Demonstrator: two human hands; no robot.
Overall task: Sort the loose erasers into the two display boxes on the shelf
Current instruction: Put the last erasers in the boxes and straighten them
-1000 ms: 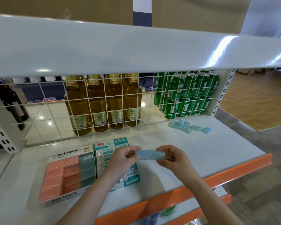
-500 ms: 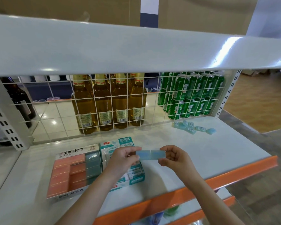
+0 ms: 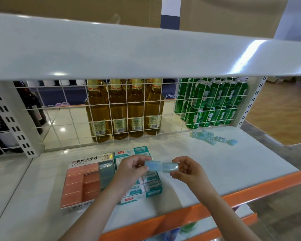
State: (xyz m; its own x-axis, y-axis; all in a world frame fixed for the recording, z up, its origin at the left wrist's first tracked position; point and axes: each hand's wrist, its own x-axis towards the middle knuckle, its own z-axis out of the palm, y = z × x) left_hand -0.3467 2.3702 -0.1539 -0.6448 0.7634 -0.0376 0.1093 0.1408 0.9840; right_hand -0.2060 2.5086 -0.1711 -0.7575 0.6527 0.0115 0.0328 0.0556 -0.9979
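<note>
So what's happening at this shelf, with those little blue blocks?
A person is sorting erasers. The left hand and the right hand each pinch one pale blue eraser, the left eraser and the right eraser, held end to end above the shelf. Below sit two display boxes: the orange-and-grey box and the teal box. A small pile of loose blue erasers waits at the back right, in front of the green cans.
</note>
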